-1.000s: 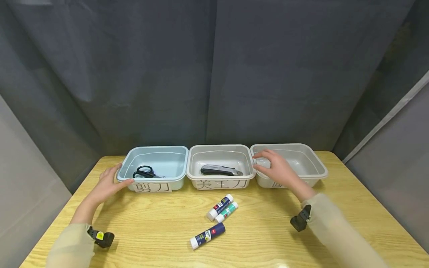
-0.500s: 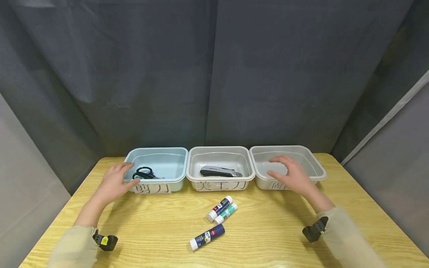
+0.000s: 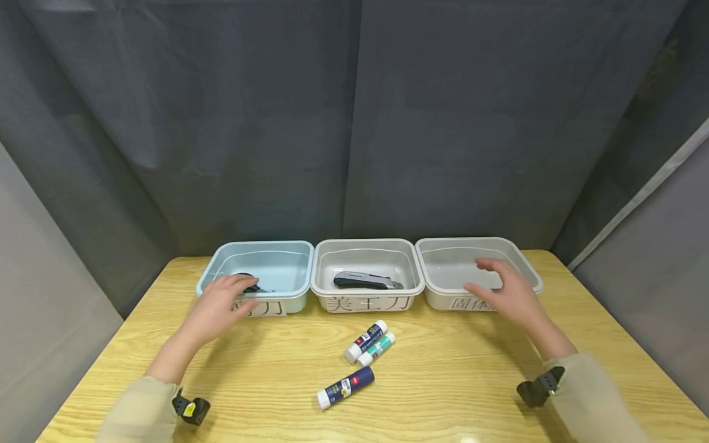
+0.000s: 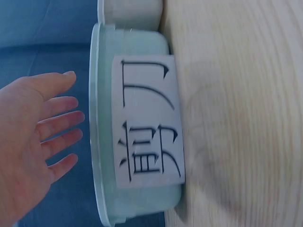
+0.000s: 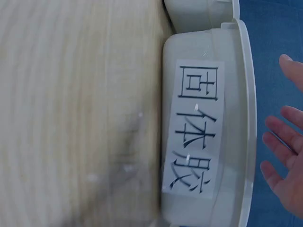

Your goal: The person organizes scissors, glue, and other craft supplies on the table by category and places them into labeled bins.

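Above the front rim of the light blue bin (image 3: 288, 271), my left hand (image 3: 218, 311) hovers with fingers spread and nothing in it. Black-handled scissors (image 3: 250, 288) lie in that bin, partly hidden behind the hand. In the left wrist view the left hand (image 4: 35, 127) is apart from the bin's rim. My right hand (image 3: 512, 292) holds nothing and hangs over the front of the right grey bin (image 3: 443, 271), thumb and fingers apart. A utility knife (image 3: 368, 280) lies in the middle grey bin (image 3: 327, 264).
On the table (image 3: 432, 381) in front of the bins lie a navy glue stick (image 3: 346, 387), another navy one (image 3: 367, 340) and a smaller green one (image 3: 378, 349) beside it. Labels with characters are on the bins' fronts. A dark curtain (image 3: 277, 123) hangs behind.
My left hand has moved right, from the blue bin's left side to over its front. My right hand has moved right and slightly down, away from the middle bin. The glue sticks have stayed put.
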The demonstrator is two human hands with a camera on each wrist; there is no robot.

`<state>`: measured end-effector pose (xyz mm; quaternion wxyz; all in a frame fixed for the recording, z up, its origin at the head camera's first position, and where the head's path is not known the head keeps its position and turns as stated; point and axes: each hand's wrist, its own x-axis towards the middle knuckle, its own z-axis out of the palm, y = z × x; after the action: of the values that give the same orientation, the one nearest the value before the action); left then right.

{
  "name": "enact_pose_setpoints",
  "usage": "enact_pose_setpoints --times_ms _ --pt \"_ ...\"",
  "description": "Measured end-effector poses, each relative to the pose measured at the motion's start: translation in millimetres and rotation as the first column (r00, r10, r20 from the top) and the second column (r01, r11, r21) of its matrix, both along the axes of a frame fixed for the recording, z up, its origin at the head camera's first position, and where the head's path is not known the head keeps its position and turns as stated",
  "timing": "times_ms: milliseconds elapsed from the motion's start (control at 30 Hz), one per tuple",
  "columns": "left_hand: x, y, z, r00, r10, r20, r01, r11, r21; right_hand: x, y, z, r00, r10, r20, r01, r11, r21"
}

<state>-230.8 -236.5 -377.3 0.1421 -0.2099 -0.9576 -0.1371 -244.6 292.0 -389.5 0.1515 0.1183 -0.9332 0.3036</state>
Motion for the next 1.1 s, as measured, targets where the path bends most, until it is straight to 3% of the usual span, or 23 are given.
enact_pose_setpoints --times_ms 133,400,667,900,1100 --pt "1.1 11.8 -2.2 0.999 -0.044 -0.024 0.044 0.999 -0.017 4.9 6.9 -0.4 0.999 -0.028 0.036 0.030 0.999 -0.033" --pt "5.7 34.3 -2.0 0.989 -0.135 -0.053 0.134 0.991 -0.005 6.6 28.2 -1.0 0.995 -0.099 0.000 0.099 0.994 -0.050" --pt "10.0 56.2 -6.4 0.977 -0.198 -0.076 0.192 0.978 -0.080 9.7 46.1 -5.3 0.990 -0.141 0.023 0.142 0.989 -0.044" --pt "17.6 75.4 -10.0 0.971 -0.240 0.001 0.239 0.968 -0.080 9.7 53.0 -12.3 0.989 -0.150 0.019 0.150 0.988 -0.029" --pt "21.9 87.6 -21.8 0.963 -0.259 0.078 0.264 0.963 -0.056 6.9 58.6 -19.2 0.986 -0.169 -0.007 0.168 0.983 -0.079"
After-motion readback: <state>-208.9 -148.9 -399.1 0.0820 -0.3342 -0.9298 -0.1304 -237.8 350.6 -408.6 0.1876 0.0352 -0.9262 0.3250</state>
